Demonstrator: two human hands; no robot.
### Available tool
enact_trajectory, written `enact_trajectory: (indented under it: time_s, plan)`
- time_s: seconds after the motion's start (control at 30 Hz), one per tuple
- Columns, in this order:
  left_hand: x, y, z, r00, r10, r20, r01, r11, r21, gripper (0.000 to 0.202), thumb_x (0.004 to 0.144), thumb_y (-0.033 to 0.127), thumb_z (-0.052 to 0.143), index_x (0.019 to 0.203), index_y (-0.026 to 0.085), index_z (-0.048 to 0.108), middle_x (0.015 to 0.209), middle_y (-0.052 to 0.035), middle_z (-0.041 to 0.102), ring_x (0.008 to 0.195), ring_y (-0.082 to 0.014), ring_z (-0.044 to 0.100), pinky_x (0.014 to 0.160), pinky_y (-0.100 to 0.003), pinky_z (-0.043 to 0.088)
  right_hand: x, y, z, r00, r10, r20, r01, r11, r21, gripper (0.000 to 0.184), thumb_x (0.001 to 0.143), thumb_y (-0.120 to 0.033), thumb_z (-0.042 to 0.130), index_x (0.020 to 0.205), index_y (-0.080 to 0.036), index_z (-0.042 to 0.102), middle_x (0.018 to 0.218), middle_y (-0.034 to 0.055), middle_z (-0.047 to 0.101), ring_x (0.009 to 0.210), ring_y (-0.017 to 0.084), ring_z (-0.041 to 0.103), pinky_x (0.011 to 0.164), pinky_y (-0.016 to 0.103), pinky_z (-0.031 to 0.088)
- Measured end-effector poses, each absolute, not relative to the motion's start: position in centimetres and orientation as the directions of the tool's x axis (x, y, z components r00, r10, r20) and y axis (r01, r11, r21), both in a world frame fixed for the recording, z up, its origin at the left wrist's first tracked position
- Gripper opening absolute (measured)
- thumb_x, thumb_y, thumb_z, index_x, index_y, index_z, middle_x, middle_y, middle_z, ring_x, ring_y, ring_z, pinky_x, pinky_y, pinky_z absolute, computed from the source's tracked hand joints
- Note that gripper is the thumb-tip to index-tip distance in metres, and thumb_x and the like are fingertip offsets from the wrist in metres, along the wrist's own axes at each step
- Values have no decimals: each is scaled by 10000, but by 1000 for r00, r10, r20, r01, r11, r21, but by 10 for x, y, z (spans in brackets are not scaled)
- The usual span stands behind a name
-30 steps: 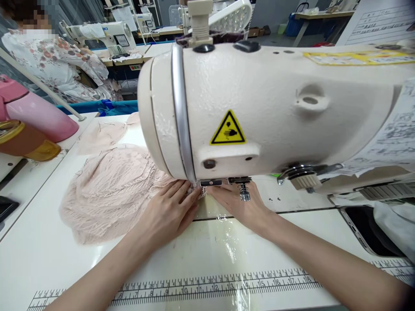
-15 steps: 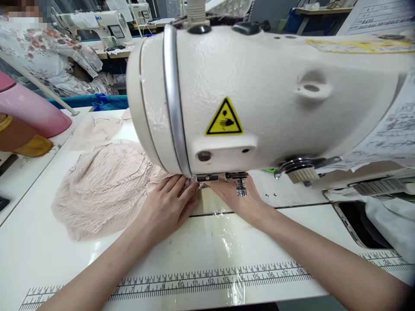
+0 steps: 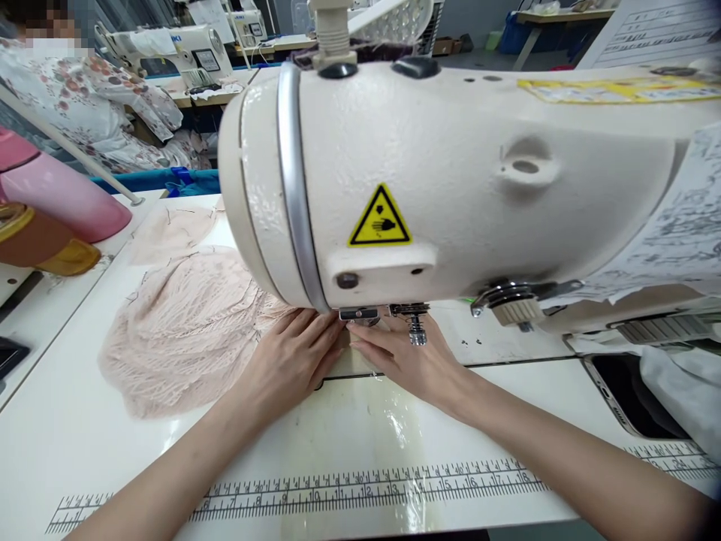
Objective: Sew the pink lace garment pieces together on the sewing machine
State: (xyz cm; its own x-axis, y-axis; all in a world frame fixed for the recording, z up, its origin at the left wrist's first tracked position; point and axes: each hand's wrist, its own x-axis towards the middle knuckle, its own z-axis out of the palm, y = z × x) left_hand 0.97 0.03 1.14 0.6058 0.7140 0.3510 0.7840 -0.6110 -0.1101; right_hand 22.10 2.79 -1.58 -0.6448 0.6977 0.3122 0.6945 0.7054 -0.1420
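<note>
A cream sewing machine head (image 3: pixel 451 180) fills the upper middle and hides the needle area. My left hand (image 3: pixel 293 361) lies flat with fingers stretched on the edge of a pale pink lace fabric (image 3: pixel 180 330), its fingertips under the machine head. My right hand (image 3: pixel 408 361) rests palm down beside it, fingers extended toward the presser foot (image 3: pixel 360 315); its fingertips meet those of the left hand there. Whatever lies under the fingertips is hidden by the machine.
A printed ruler (image 3: pixel 360 488) runs along the white table's front. A pink and brown bottle (image 3: pixel 50 218) lies at the left. A phone (image 3: pixel 636 398) and white cloth (image 3: pixel 684 398) sit at the right. Another person (image 3: pixel 84 98) sits behind at another machine.
Both hands stay under the machine head; my right hand has drawn slightly back toward me and to the left. The view has shifted a little.
</note>
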Motion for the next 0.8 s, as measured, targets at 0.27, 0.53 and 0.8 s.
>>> enact_trajectory:
  time_s: [0.27, 0.53, 0.8]
  plan:
    - [8, 1, 11, 585, 736, 340, 794, -605, -58, 366, 944, 283, 484, 1270, 153, 586, 1144, -91, 693, 934, -235, 653, 856, -395, 488, 222, 27, -12, -620, 669, 410, 682, 718, -140, 346, 993, -375, 376, 1240, -284, 600, 1193, -6, 662, 1010, 209, 632, 709, 360, 463]
    - [9, 1, 13, 568, 753, 331, 808, -588, -49, 340, 948, 296, 472, 1212, 132, 612, 1124, -83, 698, 984, -239, 640, 899, -397, 467, 222, 23, -20, -641, 679, 356, 711, 701, -57, 415, 998, -419, 335, 1351, -280, 502, 1197, 55, 659, 993, 235, 646, 745, 414, 515]
    - [9, 2, 14, 558, 775, 298, 822, -566, -66, 349, 948, 328, 456, 1184, 132, 622, 1080, -82, 704, 957, -247, 633, 865, -396, 464, 221, 25, -13, -642, 725, 251, 745, 667, -23, 456, 996, -427, 282, 1401, -300, 448, 1092, 117, 682, 938, 287, 657, 684, 456, 534]
